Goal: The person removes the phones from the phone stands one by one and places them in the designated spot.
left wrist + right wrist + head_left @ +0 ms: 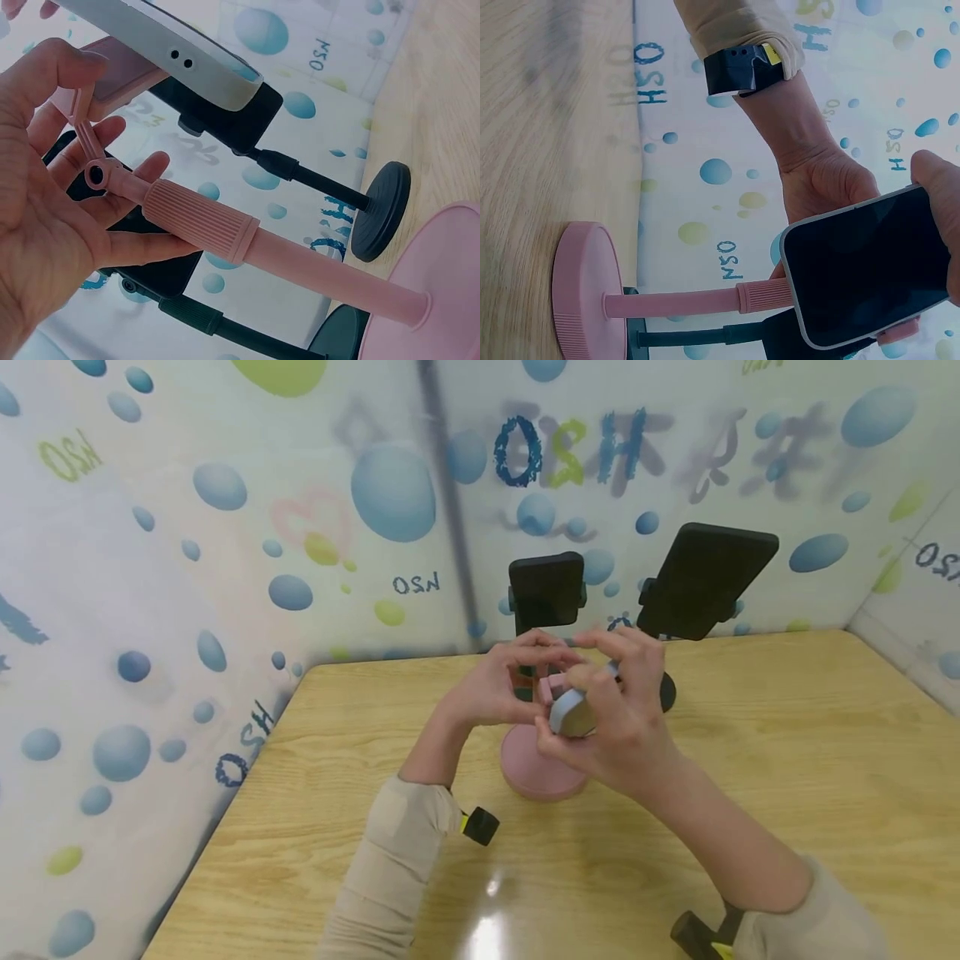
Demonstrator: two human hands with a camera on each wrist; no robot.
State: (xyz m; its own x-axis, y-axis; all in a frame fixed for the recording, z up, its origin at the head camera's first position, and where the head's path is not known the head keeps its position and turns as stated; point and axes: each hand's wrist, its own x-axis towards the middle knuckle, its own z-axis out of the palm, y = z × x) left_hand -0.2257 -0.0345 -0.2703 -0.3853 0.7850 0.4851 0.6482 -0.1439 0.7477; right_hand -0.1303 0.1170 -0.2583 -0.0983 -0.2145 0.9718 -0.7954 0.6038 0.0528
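Note:
A pink phone stand (199, 214) rises from a round pink base (589, 292) on the table. Near its top, my left hand (491, 685) grips the stand's pink clamp (120, 67), thumb on the clamp and fingers spread behind the neck. My right hand (626, 718) holds a pale-edged phone (866, 266) by its sides, its dark screen showing in the right wrist view. The phone lies tilted against the clamp, overlapping it in the head view. Part of the clamp is hidden behind the phone.
Behind my hands stand two more phone stands, a dark green one (199, 315) bearing a black phone (547, 589) and a black one (382, 210) bearing another black phone (705, 577). A patterned curtain (393, 493) closes off the wooden table's (810, 760) back edge.

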